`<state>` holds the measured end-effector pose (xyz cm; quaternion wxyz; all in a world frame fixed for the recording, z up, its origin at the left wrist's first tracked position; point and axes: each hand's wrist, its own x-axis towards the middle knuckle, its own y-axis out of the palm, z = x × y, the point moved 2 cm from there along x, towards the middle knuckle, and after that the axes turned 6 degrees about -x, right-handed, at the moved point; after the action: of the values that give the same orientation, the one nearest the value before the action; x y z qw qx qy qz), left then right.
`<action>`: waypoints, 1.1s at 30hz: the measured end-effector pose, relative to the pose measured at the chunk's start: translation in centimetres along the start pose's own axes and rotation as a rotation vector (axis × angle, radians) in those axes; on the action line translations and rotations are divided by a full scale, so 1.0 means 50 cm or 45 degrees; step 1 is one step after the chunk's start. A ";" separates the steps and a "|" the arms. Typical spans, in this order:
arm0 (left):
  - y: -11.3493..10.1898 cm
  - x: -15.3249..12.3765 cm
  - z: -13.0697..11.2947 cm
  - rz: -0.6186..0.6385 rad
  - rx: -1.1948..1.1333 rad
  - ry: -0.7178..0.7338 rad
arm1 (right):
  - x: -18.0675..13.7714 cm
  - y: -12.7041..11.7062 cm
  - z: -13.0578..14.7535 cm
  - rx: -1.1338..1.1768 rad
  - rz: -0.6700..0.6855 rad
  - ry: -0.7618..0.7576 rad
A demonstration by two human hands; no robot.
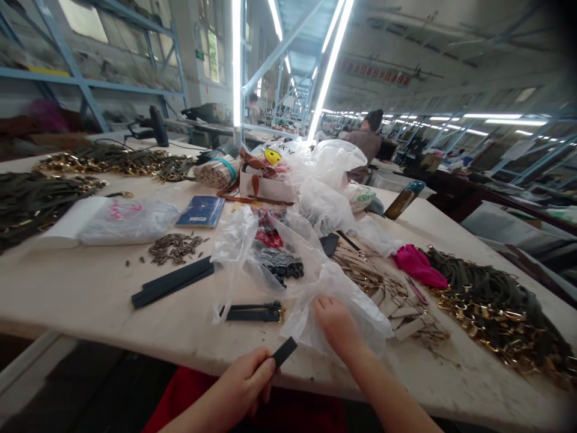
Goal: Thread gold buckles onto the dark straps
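My left hand (255,377) is closed around a short dark strap (285,352), whose flat end sticks out past the thumb at the table's front edge. My right hand (336,325) lies on a clear plastic bag (347,297), its fingers curled into the film and the fingertips partly hidden. Between the hands and a little farther back, a bundle of dark straps with gold buckles (255,311) rests on the table. Small black parts (288,267) spill at the mouth of another clear bag (237,246). Longer dark strips (174,281) lie to the left.
A pile of small brown pieces (175,248) and a blue booklet (201,211) lie left of centre. Beige straps (383,288), a magenta cloth (419,266) and dark straps with gold hardware (491,307) cover the right. A bottle (404,199) stands behind; a person (367,141) sits beyond.
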<state>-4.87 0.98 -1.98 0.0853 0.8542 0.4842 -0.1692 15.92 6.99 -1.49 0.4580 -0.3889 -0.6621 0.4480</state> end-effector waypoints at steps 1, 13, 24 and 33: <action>-0.001 0.000 -0.002 -0.012 -0.045 -0.005 | -0.006 -0.010 0.005 0.061 -0.052 -0.006; 0.006 -0.029 -0.050 -0.006 -0.528 -0.021 | -0.094 -0.088 0.159 1.608 -0.409 0.232; -0.010 -0.019 -0.029 -0.340 -0.073 0.257 | -0.123 -0.051 0.198 2.200 0.069 0.723; -0.031 -0.041 -0.034 -0.220 0.382 0.294 | -0.103 -0.041 0.182 2.572 -0.060 1.116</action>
<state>-6.82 0.65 0.37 -0.1139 0.8264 0.5314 -0.1473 8.46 -0.52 -2.48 0.7689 0.0521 0.2219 0.5974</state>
